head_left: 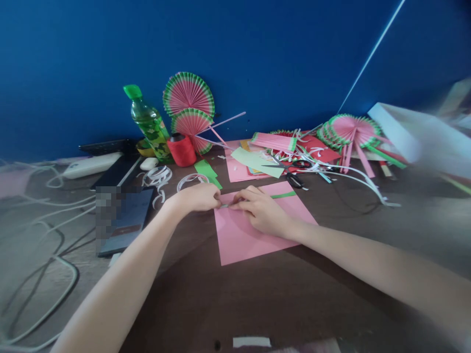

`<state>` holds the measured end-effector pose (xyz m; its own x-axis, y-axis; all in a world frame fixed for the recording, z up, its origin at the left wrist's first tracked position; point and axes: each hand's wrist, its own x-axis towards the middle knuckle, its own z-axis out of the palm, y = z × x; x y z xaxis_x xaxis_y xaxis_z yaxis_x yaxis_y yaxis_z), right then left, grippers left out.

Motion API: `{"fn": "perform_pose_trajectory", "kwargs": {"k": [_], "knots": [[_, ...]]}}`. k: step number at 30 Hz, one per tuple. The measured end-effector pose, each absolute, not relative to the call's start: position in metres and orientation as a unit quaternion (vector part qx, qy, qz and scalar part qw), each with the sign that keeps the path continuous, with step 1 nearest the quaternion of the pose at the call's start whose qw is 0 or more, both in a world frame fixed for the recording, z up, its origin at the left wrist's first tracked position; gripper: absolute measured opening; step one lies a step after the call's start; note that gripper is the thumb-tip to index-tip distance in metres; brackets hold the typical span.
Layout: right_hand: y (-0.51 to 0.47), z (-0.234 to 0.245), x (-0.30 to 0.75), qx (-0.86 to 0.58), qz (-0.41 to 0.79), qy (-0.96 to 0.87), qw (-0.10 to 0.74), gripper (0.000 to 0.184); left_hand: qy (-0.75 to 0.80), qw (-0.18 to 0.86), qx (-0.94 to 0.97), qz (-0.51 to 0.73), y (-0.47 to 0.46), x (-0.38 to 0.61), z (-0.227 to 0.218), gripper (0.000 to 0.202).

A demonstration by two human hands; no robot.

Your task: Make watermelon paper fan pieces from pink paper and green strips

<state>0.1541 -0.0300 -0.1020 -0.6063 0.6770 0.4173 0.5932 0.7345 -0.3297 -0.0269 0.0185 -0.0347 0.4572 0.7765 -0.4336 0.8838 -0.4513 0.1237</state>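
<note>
A pink square of paper (243, 235) lies flat on the dark table (228, 304) in front of me, with a green strip (283, 195) along its far edge. My left hand (198, 197) is closed and pinches the paper's far left corner. My right hand (259, 208) rests on the sheet beside it, fingers curled and pressing the same far edge. The fingertips of both hands meet at that edge.
Behind are finished pink-and-green paper fans (188, 94), a green bottle (149, 122), a red thread spool (182, 149), black scissors (294, 179), paper scraps and white strips (353, 176). A phone (127, 220) and white cables (44, 206) lie at the left.
</note>
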Motion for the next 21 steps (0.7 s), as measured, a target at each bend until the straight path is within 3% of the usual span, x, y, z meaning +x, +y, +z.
{"fn": "perform_pose_trajectory", "kwargs": {"k": [5,11,21], "knots": [[-0.029,-0.103,0.154,-0.354,0.087,-0.888,0.279,0.034,0.493,0.166,0.841,-0.145,0.02,-0.032,-0.033,0.021],[-0.029,-0.101,0.155,-0.384,0.093,-0.846,0.357,0.025,0.482,0.171,0.852,-0.109,0.017,-0.034,-0.021,0.017],[-0.032,-0.096,0.155,-0.391,0.096,-0.851,0.338,0.014,0.461,0.185,0.862,-0.1,0.004,-0.023,-0.012,0.012]]}}
